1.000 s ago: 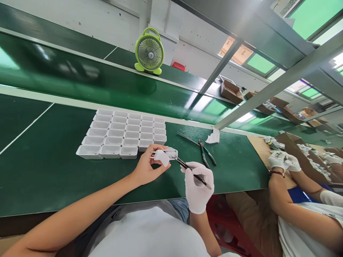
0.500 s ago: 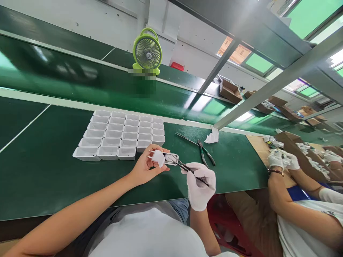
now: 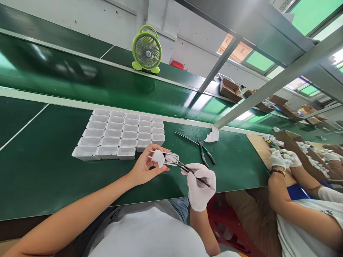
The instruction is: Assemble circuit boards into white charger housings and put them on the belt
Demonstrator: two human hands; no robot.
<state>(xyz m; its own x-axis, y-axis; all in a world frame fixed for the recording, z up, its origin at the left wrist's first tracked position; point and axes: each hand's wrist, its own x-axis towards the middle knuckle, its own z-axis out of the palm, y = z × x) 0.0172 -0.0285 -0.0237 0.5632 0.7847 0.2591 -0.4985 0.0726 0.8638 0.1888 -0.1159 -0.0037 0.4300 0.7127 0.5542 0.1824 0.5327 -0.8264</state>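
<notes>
Bare, my left hand [image 3: 147, 167] grips a white plug adapter part [image 3: 158, 158] with two prongs pointing left, together with an open white housing [image 3: 174, 158] that shows parts inside. My right hand [image 3: 200, 184], in a white glove, is closed around dark tweezers [image 3: 184, 167]. The tips of the tweezers reach into the housing; exactly what they touch is too small to tell. Just behind my left hand stand rows of white open plastic cases [image 3: 107, 153] on the green table [image 3: 66, 189].
Green-handled cutting pliers [image 3: 205, 151] and a thin metal tool [image 3: 184, 137] lie right of the cases, near a crumpled white cloth [image 3: 212, 135]. A green fan [image 3: 147, 50] stands on the back shelf. At right, a co-worker's gloved hands [image 3: 284, 159] handle small white parts beside cardboard boxes [image 3: 289, 140].
My hands, the plug adapter part and the tweezers keep almost the same position. The view has shifted very slightly. The co-worker's hands have moved a little.
</notes>
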